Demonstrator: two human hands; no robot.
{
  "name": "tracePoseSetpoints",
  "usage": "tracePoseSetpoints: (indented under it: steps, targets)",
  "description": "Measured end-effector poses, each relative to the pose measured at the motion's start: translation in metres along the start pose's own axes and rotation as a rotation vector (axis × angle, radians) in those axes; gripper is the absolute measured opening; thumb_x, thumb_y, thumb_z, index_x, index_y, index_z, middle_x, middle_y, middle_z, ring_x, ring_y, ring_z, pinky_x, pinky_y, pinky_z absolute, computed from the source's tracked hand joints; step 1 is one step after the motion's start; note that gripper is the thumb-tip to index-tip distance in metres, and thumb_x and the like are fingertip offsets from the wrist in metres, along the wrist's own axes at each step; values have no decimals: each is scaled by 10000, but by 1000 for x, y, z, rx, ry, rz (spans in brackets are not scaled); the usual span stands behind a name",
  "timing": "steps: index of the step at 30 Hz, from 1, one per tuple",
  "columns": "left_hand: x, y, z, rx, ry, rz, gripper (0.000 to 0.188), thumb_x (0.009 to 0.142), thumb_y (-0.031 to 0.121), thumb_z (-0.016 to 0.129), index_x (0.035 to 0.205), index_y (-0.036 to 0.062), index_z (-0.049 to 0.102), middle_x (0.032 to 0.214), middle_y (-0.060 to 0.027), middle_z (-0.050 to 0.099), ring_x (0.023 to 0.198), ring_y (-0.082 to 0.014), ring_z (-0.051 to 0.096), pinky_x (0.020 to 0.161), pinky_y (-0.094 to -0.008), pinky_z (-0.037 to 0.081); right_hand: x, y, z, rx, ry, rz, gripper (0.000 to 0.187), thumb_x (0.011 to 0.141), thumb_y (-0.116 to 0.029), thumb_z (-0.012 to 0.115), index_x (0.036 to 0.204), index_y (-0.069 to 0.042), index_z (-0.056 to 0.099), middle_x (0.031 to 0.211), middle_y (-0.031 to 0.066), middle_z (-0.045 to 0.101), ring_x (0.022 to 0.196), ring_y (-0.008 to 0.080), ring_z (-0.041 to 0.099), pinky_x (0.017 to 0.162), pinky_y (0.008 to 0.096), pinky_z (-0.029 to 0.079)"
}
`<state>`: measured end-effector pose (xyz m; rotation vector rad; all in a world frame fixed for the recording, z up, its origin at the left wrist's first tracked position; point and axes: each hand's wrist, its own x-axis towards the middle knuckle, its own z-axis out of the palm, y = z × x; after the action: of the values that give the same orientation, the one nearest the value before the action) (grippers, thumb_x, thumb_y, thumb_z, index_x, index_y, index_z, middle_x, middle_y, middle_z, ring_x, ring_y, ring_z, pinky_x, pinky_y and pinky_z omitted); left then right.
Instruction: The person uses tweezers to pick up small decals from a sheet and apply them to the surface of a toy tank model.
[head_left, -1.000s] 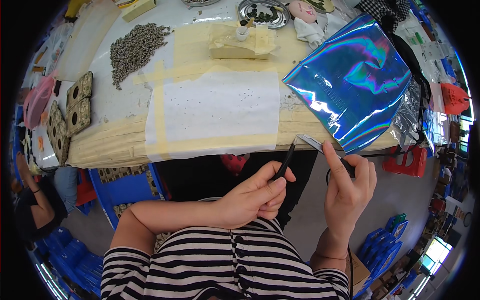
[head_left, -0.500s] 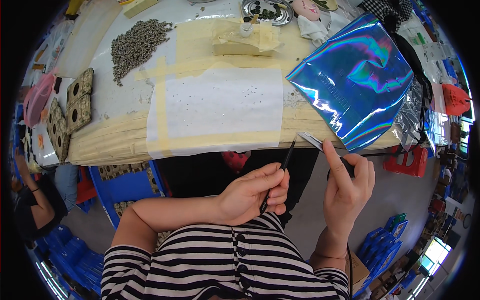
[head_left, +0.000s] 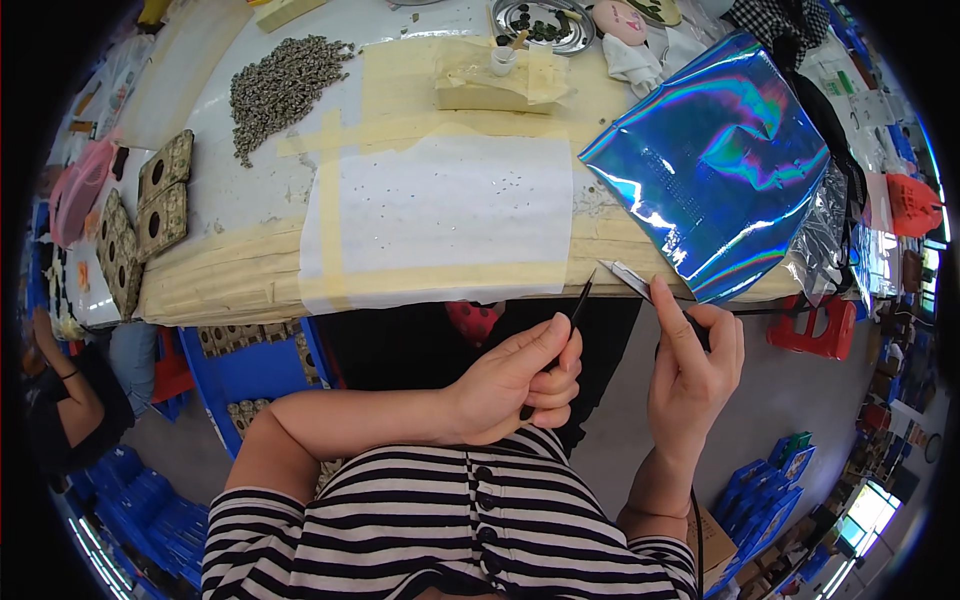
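Observation:
My left hand (head_left: 520,385) grips thin black tweezers (head_left: 579,304) that point up toward the table edge. My right hand (head_left: 693,355) holds a small silver blade-like piece (head_left: 630,280), its tip close to the tweezers' tip. Both hands are below the table's front edge, above my lap. On the table in front lies a white sheet (head_left: 450,215) taped down with beige tape and dotted with tiny specks. A shiny blue holographic bag (head_left: 720,165) lies to the right of the sheet, just above my right hand.
A heap of small grey beads (head_left: 285,85) lies at the back left. Brown patterned pieces (head_left: 160,190) sit at the left edge. A metal dish (head_left: 545,20) and a small white cup (head_left: 503,60) stand at the back. Another person (head_left: 60,390) sits at left. Blue crates (head_left: 250,350) are under the table.
My left hand has shifted the tweezers slightly and tilted them, keeping the tip near the silver piece. My right hand has hardly moved.

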<state>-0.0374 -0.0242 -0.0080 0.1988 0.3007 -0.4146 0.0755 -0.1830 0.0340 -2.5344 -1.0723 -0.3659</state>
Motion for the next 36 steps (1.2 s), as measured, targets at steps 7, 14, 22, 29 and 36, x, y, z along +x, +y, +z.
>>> tracePoseSetpoints:
  steps: [7,14,22,29,36]
  targets:
    - [0,1,4,64,22,37,462,1078,469,239,806,133,401,619,46,262,541,-80,265,526,-242,344,-2,0,3,-39,23,-37,594,693,33,667,1212,-250,727,848,31,505,730,192,484,675,321,382]
    - [3,0,5,77,48,62,495,1078,475,236,730,147,364,633,44,285,540,-81,288,532,-254,378,-3,-2,5,-46,33,-44,595,685,21,664,1211,-250,729,845,33,503,723,201,494,666,332,394]
    - [0,5,-2,49,-30,-10,501,1074,492,226,735,145,354,625,51,254,525,-77,257,514,-253,367,32,3,-25,183,176,118,271,947,-53,565,1171,-61,717,806,36,534,715,139,472,639,264,380]
    - [-7,5,-6,93,-169,-55,520,1072,500,195,752,129,368,620,51,268,512,-74,260,510,-247,381,169,96,-21,243,250,141,335,1017,-219,431,1118,-35,691,866,105,695,797,175,638,746,305,476]
    - [-25,6,-8,167,-225,-5,543,1080,484,182,746,114,397,614,53,270,506,-70,259,521,-253,410,305,147,49,138,-29,128,365,963,-218,411,1228,-93,629,1138,196,672,1096,341,628,951,422,461]
